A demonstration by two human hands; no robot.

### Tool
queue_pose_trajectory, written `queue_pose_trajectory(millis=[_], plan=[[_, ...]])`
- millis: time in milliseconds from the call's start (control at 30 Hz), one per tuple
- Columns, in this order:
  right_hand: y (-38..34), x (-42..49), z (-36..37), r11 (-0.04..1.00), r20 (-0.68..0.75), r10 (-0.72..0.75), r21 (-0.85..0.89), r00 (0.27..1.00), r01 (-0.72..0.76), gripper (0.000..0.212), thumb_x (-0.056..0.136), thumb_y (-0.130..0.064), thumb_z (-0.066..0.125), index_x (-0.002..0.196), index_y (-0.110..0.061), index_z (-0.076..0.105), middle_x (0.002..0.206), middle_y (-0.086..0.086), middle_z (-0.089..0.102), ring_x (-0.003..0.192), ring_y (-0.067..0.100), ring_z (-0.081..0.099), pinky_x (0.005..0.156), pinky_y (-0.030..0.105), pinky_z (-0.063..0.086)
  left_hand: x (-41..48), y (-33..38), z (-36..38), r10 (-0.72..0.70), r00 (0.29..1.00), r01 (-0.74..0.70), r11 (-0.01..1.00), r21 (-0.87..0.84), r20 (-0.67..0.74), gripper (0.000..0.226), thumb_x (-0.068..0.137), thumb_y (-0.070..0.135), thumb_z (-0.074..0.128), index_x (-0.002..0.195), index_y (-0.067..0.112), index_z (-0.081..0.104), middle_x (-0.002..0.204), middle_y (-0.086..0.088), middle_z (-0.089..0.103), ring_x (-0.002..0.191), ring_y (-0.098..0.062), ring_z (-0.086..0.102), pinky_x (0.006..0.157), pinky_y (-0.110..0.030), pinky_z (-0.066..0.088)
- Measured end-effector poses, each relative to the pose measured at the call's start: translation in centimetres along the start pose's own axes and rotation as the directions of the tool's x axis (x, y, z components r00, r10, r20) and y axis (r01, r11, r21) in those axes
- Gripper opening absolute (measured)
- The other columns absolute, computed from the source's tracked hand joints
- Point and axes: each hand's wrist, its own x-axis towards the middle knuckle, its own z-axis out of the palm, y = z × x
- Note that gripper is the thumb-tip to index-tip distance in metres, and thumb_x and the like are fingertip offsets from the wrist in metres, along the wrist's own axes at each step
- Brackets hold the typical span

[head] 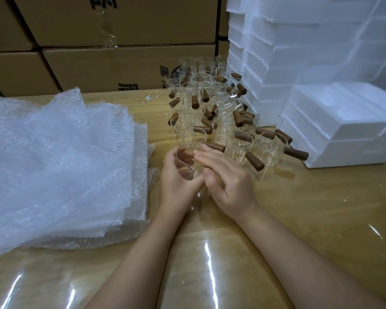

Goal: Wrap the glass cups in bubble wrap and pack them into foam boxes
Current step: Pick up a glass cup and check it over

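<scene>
I see a wooden table [321, 208], pale and glossy. It has a clear film [210, 264] over it that shines in long streaks of light. My landmark is the group of glass cups [210, 112] with brown wooden handles, which stands on this table.

Just in front of the group, on the near side, my left hand [176, 181] holds one glass cup [185, 159]. The fingers are curled round its wall, so the grip is closed on the glass. My right hand [227, 181] is beside it with nearly straight fingers that lie over the same cup. It is a loose, open hand, not a grasp. One brown handle shows just past these fingertips. I cannot tell if it belongs to the held cup.

To the left of the group lies a thick stack of bubble wrap [60, 166], with crumpled sheets on top. To the right of the group, touching its edge, rise white foam boxes [334, 121], stacked in tall columns and lower steps. Behind the group stands a wall of brown cardboard cartons [112, 63] with dark print. A small white scrap [151, 98] lies on the table, to the left of the group's far end.
</scene>
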Motion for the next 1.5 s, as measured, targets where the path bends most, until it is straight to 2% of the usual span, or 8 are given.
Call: queue_pose_trajectory(millis=[133, 400, 500, 700, 1033, 1167, 1333, 1500], plan=[[-0.3, -0.1, 0.3, 0.997, -0.012, -0.047, 0.052, 0.999, 0.048, 0.031, 0.092, -0.014, 0.048, 0.105, 0.004, 0.069, 0.109, 0.012, 0.069, 0.115, 0.024, 0.060, 0.100, 0.045, 0.045, 0.2, -0.3, -0.2, -0.002, 1.000, 0.002, 0.999, 0.037, -0.013, 0.054, 0.067, 0.006, 0.077, 0.103, 0.036, 0.050, 0.098, 0.019, 0.063, 0.087, 0.009, 0.061, 0.070, -0.008, 0.047], [-0.7, -0.2, 0.8, 0.982, 0.065, -0.188, -0.022, 0.980, 0.190, 0.034, 0.088, -0.013, 0.057, 0.116, 0.005, 0.065, 0.125, 0.016, 0.062, 0.123, 0.026, 0.055, 0.102, 0.047, 0.045, 0.0, -0.3, -0.3, 0.073, 0.994, -0.089, 0.973, 0.215, 0.080, 0.039, 0.079, 0.005, 0.070, 0.110, 0.018, 0.050, 0.102, 0.008, 0.060, 0.090, 0.004, 0.059, 0.069, -0.008, 0.044], [-0.7, -0.2, 0.7, 0.986, 0.086, -0.152, -0.062, 0.985, 0.157, 0.036, 0.091, -0.016, 0.053, 0.120, 0.003, 0.063, 0.129, 0.014, 0.059, 0.125, 0.024, 0.054, 0.104, 0.045, 0.044, -0.2, -0.1, -0.3, 0.111, 0.985, -0.140, 0.962, 0.233, 0.131, 0.035, 0.076, 0.018, 0.065, 0.105, 0.025, 0.049, 0.098, 0.014, 0.058, 0.090, -0.004, 0.059, 0.074, -0.021, 0.048], [-0.5, 0.0, 0.9, 0.982, 0.113, -0.026, -0.182, 0.993, 0.047, 0.042, 0.092, -0.023, 0.049, 0.126, 0.000, 0.060, 0.136, 0.011, 0.055, 0.126, 0.019, 0.053, 0.108, 0.044, 0.038, -0.6, 0.7, -0.1, 0.056, 0.991, -0.084, 0.966, 0.243, 0.121, 0.045, 0.071, 0.029, 0.063, 0.108, 0.045, 0.044, 0.098, 0.026, 0.057, 0.090, 0.016, 0.054, 0.071, -0.002, 0.040], [0.6, -0.2, 0.3, 0.961, 0.064, 0.141, -0.250, 0.988, -0.120, 0.047, 0.091, -0.052, 0.040, 0.093, -0.015, 0.068, 0.133, 0.001, 0.058, 0.129, 0.018, 0.048, 0.112, 0.055, 0.023, 0.0, -0.1, -0.2, 0.083, 0.995, -0.089, 0.987, 0.137, 0.047, 0.063, 0.065, 0.015, 0.085, 0.107, 0.044, 0.048, 0.103, 0.011, 0.062, 0.094, 0.007, 0.058, 0.075, -0.008, 0.045], [0.7, -0.1, 0.3, 0.975, 0.026, 0.127, -0.186, 0.992, -0.119, 0.040, 0.093, -0.043, 0.041, 0.080, -0.013, 0.064, 0.124, 0.002, 0.062, 0.120, 0.014, 0.054, 0.110, 0.053, 0.027, 0.0, -0.4, 0.0, 0.095, 0.995, -0.099, 0.985, 0.139, 0.031, 0.065, 0.068, 0.009, 0.083, 0.119, 0.030, 0.050, 0.111, 0.006, 0.060, 0.103, 0.005, 0.056, 0.078, -0.010, 0.046], [0.5, -0.3, 0.6, 0.986, 0.039, 0.153, -0.080, 0.987, -0.149, 0.034, 0.087, -0.040, 0.049, 0.081, -0.010, 0.064, 0.117, 0.002, 0.062, 0.112, 0.012, 0.054, 0.089, 0.037, 0.046, 0.2, -0.7, -0.1, 0.070, 0.997, -0.072, 0.987, 0.144, 0.017, 0.066, 0.069, 0.010, 0.082, 0.127, 0.016, 0.050, 0.115, 0.000, 0.060, 0.105, 0.000, 0.057, 0.082, -0.014, 0.048], [0.7, -0.4, 0.7, 0.965, 0.101, 0.257, 0.026, 0.961, -0.261, 0.035, 0.079, -0.048, 0.057, 0.082, -0.014, 0.054, 0.112, -0.001, 0.058, 0.099, 0.006, 0.056, 0.070, 0.029, 0.049, -0.3, -0.3, 0.0, 0.128, 0.989, -0.139, 0.975, 0.172, 0.077, 0.086, 0.067, 0.022, 0.084, 0.128, 0.049, 0.029, 0.124, 0.002, 0.046, 0.103, -0.012, 0.056, 0.082, -0.021, 0.051]])
